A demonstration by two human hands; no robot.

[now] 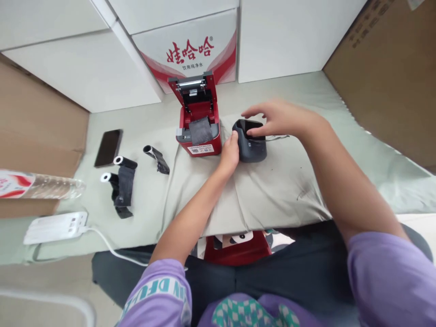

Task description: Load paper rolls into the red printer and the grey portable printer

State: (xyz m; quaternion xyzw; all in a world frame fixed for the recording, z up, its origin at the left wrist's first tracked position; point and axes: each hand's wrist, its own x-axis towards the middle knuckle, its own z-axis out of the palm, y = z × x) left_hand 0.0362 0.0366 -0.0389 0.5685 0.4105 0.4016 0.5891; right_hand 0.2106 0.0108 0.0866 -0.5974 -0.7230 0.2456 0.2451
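A small dark grey printer (252, 146) sits on the pale cloth in the middle. My left hand (230, 152) presses against its left side, fingers curled on it. My right hand (279, 119) reaches over its top from the right, the thumb touching the upper opening and the other fingers spread above it. Just left stands a red label printer (198, 118) with its lid up and a strip of dark ribbon hanging over its front.
Ribbon rolls on white cores (120, 180) and a smaller one (156, 156) lie at left, near a black phone (108, 147). A plastic bottle (41, 185) and a white power strip (56, 226) sit at the far left. White cartons (190, 45) line the back.
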